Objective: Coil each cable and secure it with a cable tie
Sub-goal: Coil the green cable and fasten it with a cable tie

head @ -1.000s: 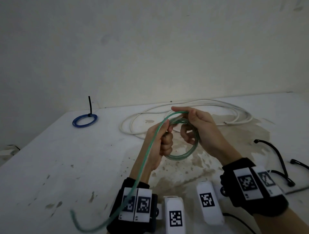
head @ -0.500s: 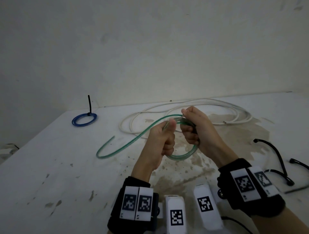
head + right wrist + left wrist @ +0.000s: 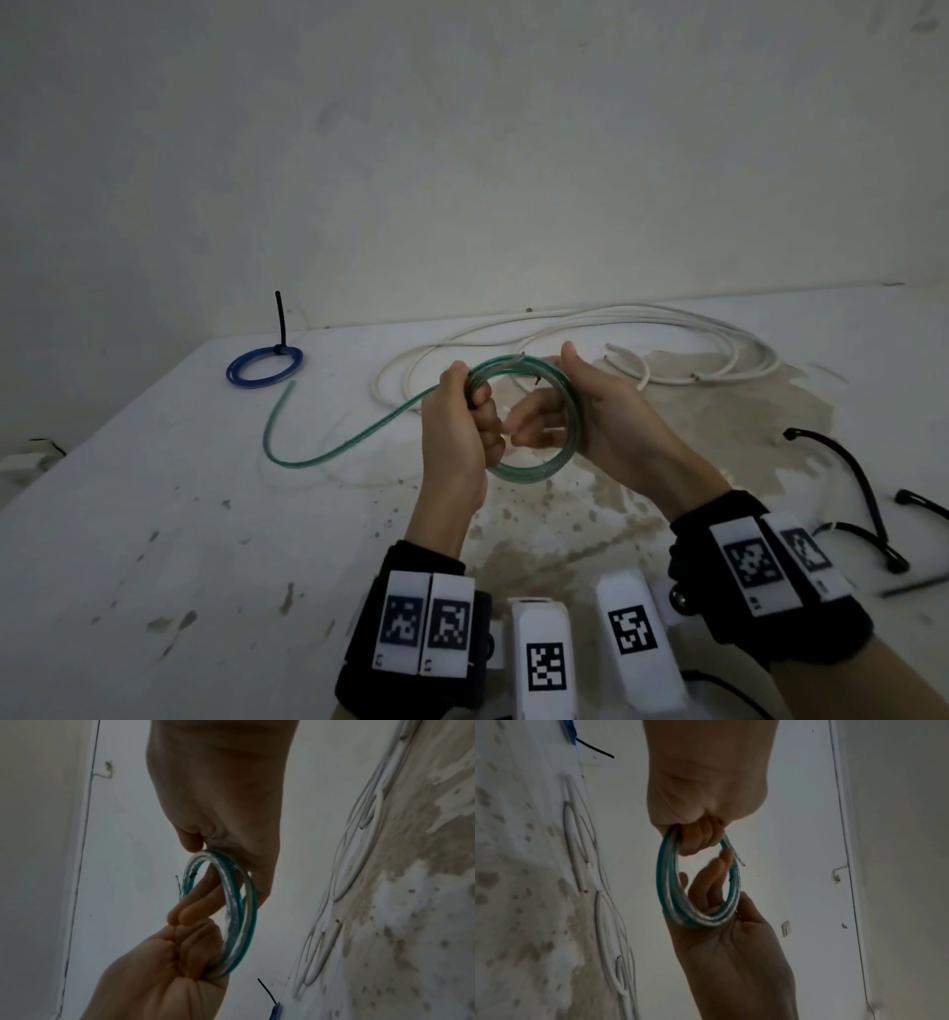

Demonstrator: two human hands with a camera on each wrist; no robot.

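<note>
A green translucent cable (image 3: 529,470) is wound into a small coil held up between both hands above the table. My left hand (image 3: 462,426) grips the coil's left side in a fist (image 3: 700,839). My right hand (image 3: 590,411) has its fingers through the ring and its thumb on the top strands (image 3: 190,841). The wound strands (image 3: 666,878) (image 3: 246,923) lie close together. A free tail (image 3: 328,455) runs left from my left fist and curves across the table. A short stub end sticks out at the coil's top.
A blue coil (image 3: 264,365) bound with an upright black tie lies at the far left of the white stained table (image 3: 154,539). A loose white cable (image 3: 667,318) sprawls behind my hands. Black cable ties (image 3: 868,493) lie at the right edge.
The free tail swung from hanging near my left wrist out onto the table at the left. My hands moved slightly apart, and my right fingers now reach through the coil.
</note>
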